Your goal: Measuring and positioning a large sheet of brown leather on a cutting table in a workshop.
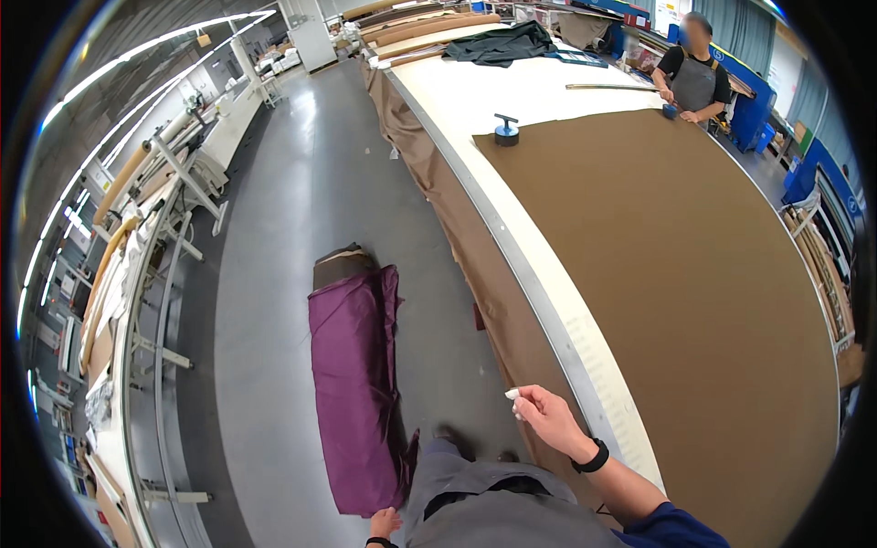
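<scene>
My right hand (550, 422) is raised beside the table's near long edge, a dark band on its wrist. Its fingers are curled into a pinch, with small white patches at the fingertips; whether these are finger coverings or a held scrap I cannot make out. Low in the view, my left hand (385, 522) hangs at the lower end of a purple-wrapped fabric roll (354, 393). Its fingers show only in part, and I cannot tell whether they touch the roll. That roll lies on the floor, with dark fabric showing at its far end. Brown fabric (667, 274) is spread flat on the long table.
A blue-topped black weight (506, 131) stands at the brown cloth's far left corner. Across the table a co-worker (699, 78) has hands near another blue object (670, 111). Dark green cloth (501, 43) and fabric rolls lie farther back. A long rack (151, 301) runs along the left.
</scene>
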